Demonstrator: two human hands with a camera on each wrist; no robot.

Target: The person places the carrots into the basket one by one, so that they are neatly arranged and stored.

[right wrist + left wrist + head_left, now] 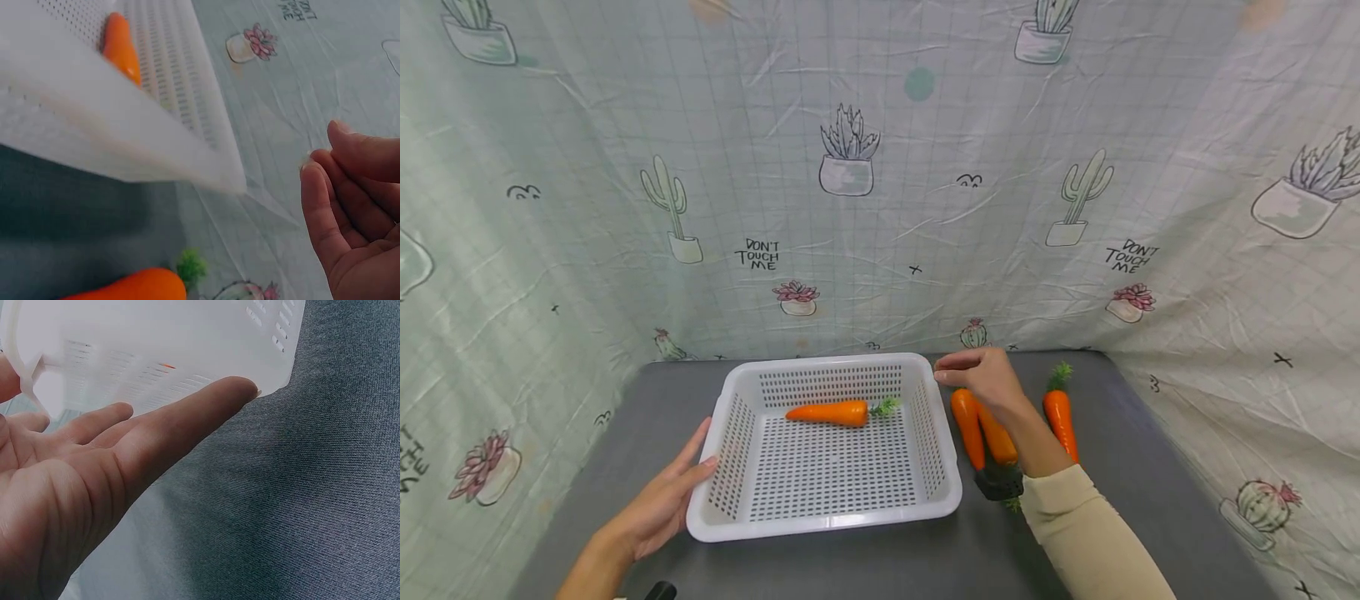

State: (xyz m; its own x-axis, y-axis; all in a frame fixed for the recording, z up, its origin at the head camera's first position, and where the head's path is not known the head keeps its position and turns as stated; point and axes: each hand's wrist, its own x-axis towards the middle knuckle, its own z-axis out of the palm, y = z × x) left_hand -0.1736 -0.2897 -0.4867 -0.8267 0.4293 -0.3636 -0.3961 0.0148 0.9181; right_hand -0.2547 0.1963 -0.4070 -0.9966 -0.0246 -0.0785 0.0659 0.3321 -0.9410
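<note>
Nearest, a sleeve (1093,537) leads to the right hand (985,379), grip slightly spread, empty. The left hand (658,504) pinches the basket (827,524) at eight o'clock. One carrot (831,412) is inside; three carrots (967,427) lie outside at three o'clock, perhaps more beneath the forearm (1039,443).

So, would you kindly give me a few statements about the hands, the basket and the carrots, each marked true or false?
1. One carrot lies inside the white basket. True.
2. In the head view, that carrot's green top points left. False: it points right, and the tip points left.
3. The left hand touches the basket. True.
4. The right hand holds a carrot. False: no carrot is in its fingers.
5. In the head view, the other carrots lie left of the basket. False: they lie to its right.
6. The basket's walls have rows of slots. True.
</note>
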